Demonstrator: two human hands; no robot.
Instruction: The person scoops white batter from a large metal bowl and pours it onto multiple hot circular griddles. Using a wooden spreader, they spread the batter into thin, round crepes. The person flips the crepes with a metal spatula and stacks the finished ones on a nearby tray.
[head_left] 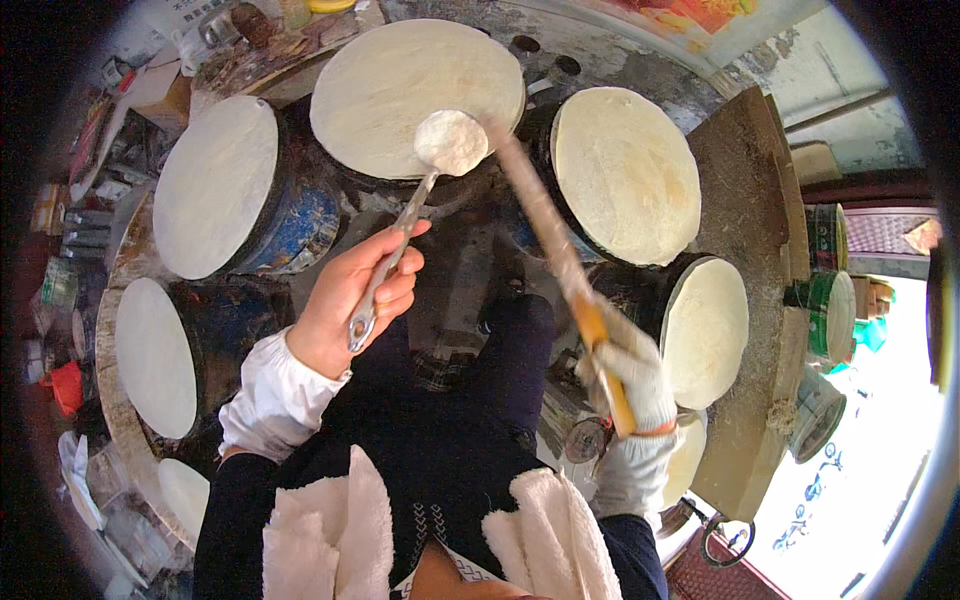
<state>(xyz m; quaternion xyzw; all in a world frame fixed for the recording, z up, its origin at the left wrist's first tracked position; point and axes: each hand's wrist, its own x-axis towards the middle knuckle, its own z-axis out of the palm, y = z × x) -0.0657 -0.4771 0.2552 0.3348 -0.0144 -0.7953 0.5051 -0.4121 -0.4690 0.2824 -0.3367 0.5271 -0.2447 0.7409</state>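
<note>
Bare and closed, my left hand (pixel 345 300) grips the handle of a metal ladle (pixel 400 235). The ladle's bowl is heaped with a pale, lumpy mass (pixel 451 142) and hangs over the near edge of a round pale sheet (pixel 400 80) on the far drum-like stand. My right hand (pixel 640 375), in a white glove, is closed around the yellow handle of a long, flat scraper (pixel 545 225). The scraper's blade points away from me; its blurred tip is beside the ladle, over the right edge of the same sheet. Whether the tip touches the sheet cannot be told.
More pale round sheets lie around me: far left (pixel 217 190), left (pixel 155 357), far right (pixel 627 175) and right (pixel 705 332). A blue drum (pixel 300 228) shows under one. Brown boards (pixel 745 210) stand along the right, with green-sided tins (pixel 832 315) beyond them.
</note>
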